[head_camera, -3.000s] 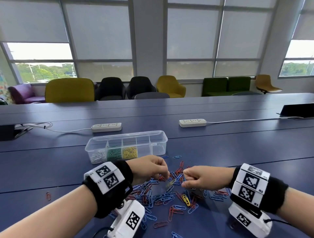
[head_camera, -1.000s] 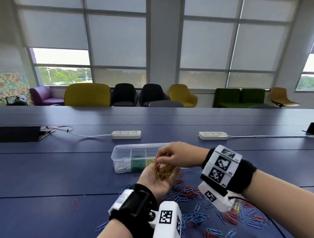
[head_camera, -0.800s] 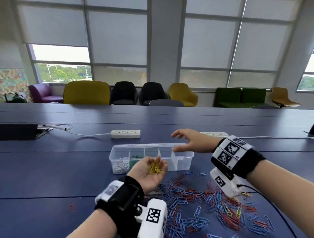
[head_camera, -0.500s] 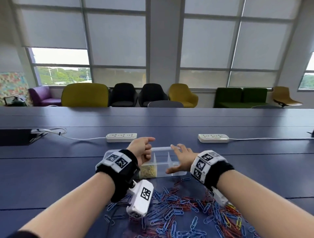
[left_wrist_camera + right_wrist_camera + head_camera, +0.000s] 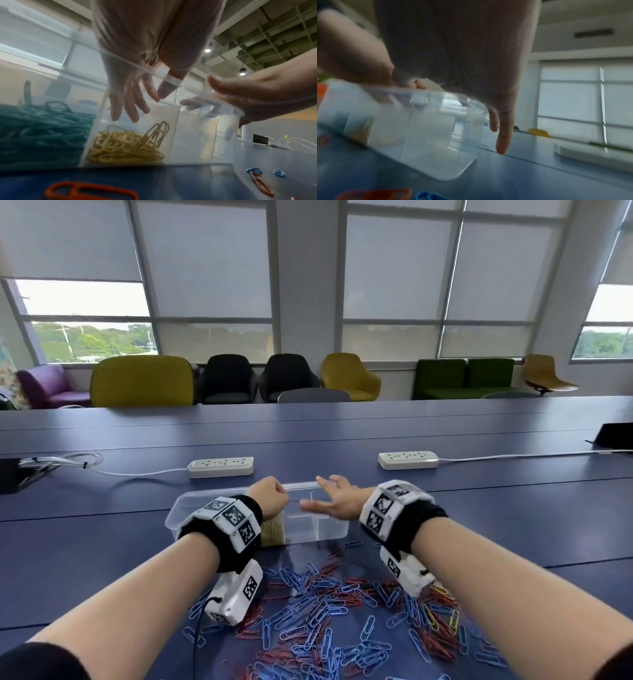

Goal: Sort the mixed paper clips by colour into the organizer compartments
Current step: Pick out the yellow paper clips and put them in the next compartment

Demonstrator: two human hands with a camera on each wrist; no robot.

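Note:
The clear organizer [image 5: 329, 530] stands on the blue table beyond the loose pile of blue and red paper clips [image 5: 325, 607]. My left hand [image 5: 274, 501] hovers over its yellow compartment. In the left wrist view its fingers [image 5: 126, 105] hang straight down above the yellow clips [image 5: 126, 146] and hold nothing. Green clips [image 5: 42, 128] fill the compartment to the left. My right hand [image 5: 325, 496] is spread flat over the right part of the organizer [image 5: 428, 135], fingers [image 5: 502, 135] straight, holding nothing. The two right compartments look empty.
Two white power strips [image 5: 221, 467] [image 5: 407, 459] with cables lie behind the organizer. A black device [image 5: 13, 477] sits at the far left. A few yellow clips [image 5: 442, 614] lie in the pile's right side. Chairs line the table's far edge.
A second ago my left palm faced up with yellow clips and my right hand picked at them. The left hand has turned over above the organizer and emptied; the right hand moved onto the organizer.

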